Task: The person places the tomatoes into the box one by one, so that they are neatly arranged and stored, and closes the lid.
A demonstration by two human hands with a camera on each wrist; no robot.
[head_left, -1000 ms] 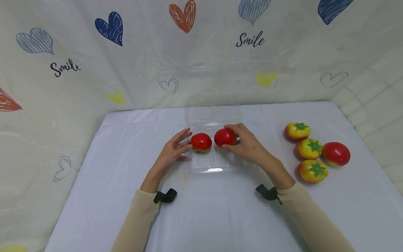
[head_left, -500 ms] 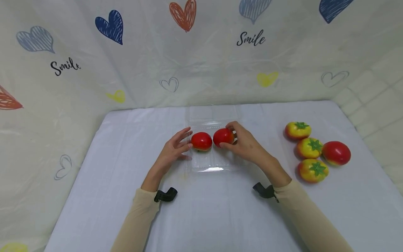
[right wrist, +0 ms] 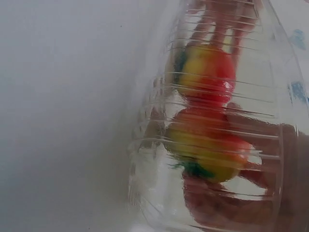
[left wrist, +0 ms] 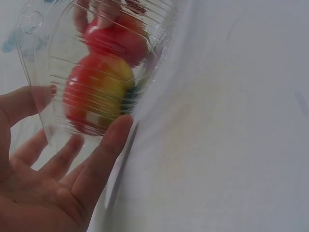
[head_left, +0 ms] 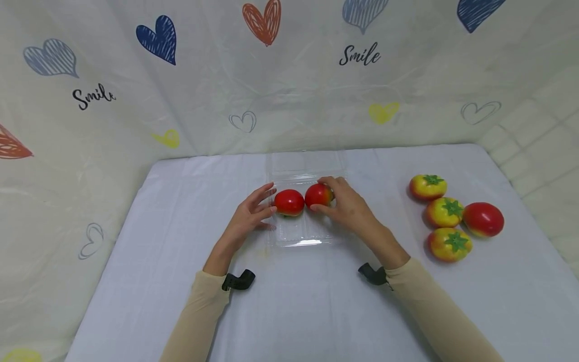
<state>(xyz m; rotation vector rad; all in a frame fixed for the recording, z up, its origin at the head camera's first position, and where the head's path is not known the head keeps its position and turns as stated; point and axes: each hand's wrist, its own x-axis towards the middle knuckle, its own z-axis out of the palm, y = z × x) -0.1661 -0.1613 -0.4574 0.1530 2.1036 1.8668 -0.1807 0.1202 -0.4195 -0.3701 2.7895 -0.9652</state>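
My right grip (head_left: 350,206) has one: fingers curled over the far side of a red fruit (head_left: 317,195), thumb across the near side. Over on the other flank my left grip (head_left: 246,213) stands wide, fingers spread about the left edge of a clear container (head_left: 289,235); whether they press the plastic or only brush it, I can't tell. Now, the job in hand looks to me like seating this fruit beside its neighbour, and the neat way is the gentle way: let the container's floor take the weight, nudge rather than shove, then part thumb and fingers evenly so that nothing rolls along with them. That thin wall probably bends easily, so the left touch wants to be light and steady. And the positions? The held fruit is between my right thumb and fingers, in the far half of the container, apparently touching a second red fruit (head_left: 289,202), which lies just beside my left fingertips. Well off to the right, on the bench (head_left: 298,311), lie three yellow fruits (head_left: 441,215) with green tops and a third red fruit (head_left: 483,220).
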